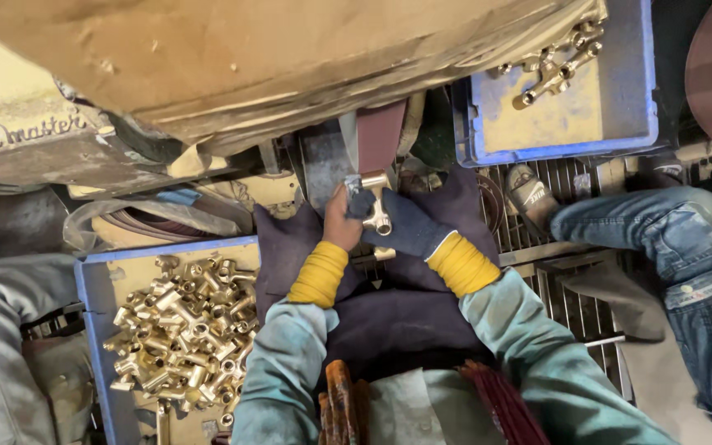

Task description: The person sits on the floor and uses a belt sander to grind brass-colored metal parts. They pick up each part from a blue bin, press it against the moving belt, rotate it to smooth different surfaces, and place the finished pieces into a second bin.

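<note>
A brass pipe fitting (378,216) is held by both my hands against a dark red sanding belt (381,136). My left hand (341,222) is bare with a small cloth pad at the fingertips and grips the fitting's left side. A dark blue glove covers my right hand (405,227), which grips the fitting from the right. Both wrists wear yellow cuffs over teal sleeves. A dark purple cloth (389,317) lies across my lap under the hands.
A blue tray (92,284) at lower left holds several brass fittings (187,330). A second blue tray (630,107) at upper right holds a few more fittings (555,66). Another person's jeans leg (677,255) and shoe (531,191) sit at right on a metal grate.
</note>
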